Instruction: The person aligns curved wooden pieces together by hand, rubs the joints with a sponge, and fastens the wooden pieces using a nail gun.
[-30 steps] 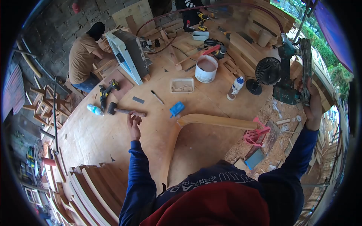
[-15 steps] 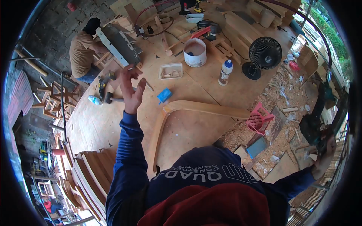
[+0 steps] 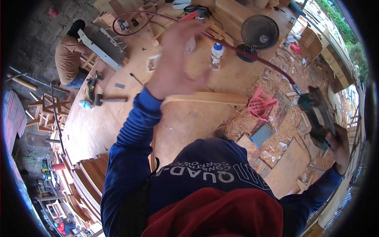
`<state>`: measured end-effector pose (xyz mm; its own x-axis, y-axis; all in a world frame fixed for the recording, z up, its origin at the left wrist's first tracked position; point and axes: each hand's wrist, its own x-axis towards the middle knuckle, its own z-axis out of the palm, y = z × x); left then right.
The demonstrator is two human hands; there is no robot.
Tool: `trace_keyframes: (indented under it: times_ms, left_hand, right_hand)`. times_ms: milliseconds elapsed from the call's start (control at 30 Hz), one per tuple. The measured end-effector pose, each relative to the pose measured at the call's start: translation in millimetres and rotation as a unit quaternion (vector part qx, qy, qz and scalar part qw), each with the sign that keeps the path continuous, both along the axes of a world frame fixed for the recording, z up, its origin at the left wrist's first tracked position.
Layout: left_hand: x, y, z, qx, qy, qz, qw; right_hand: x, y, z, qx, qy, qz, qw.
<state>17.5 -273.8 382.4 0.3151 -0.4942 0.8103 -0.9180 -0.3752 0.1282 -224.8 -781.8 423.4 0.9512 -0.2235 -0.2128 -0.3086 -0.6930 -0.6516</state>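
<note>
My left hand (image 3: pixel 177 65) is raised over the table, blurred, fingers and thumb apart. A red air hose (image 3: pixel 252 55) passes by its fingertips; whether they touch is unclear. Behind this hand lies a bent wooden piece (image 3: pixel 213 97), its corner hidden. My right hand (image 3: pixel 338 146), off to the right, is wrapped round a dark green air tool that looks like a nail gun (image 3: pixel 314 118). The hose runs to its end. Partly covered by my left hand are a white bucket (image 3: pixel 190 45) and a clear tray (image 3: pixel 152 63).
A bottle (image 3: pixel 216 53) and a black fan (image 3: pixel 259 33) stand on the table (image 3: pixel 189 130). A hammer (image 3: pixel 110 100) and drill (image 3: pixel 92 85) lie left. A pink plastic stool (image 3: pixel 260 103) sits among shavings. Curved boards (image 3: pixel 89 173) are stacked lower left. Another person (image 3: pixel 69 59) works upper left.
My left hand has risen and come closer to the camera, covering the blue block. The nail gun has shifted left and turned with my right hand, and its hose now crosses the table. The view has shifted.
</note>
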Motion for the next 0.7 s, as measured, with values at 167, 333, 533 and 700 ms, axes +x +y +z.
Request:
trace_keyframes:
  times_ms: [167,333,533,700]
  left_hand:
    - [-45.4,-115.9,-47.7,0.062,0.047,-0.170,0.982]
    - [-51.4,-163.8,-93.0,0.113,0.022,-0.155,0.981]
    - [-19.8,-195.9,-114.9,0.218,0.095,-0.165,0.957]
    - [8.4,-204.9,-89.5,0.219,0.103,-0.145,0.959]
  right_hand:
    - [56.0,76.7,-6.4,0.019,0.118,0.076,0.990]
    - [83.7,96.7,-48.7,0.056,0.194,0.166,0.965]
    - [105.1,96.2,-69.4,0.087,0.197,0.179,0.960]
    - [97.1,77.9,-50.1,0.065,-0.029,0.061,0.996]
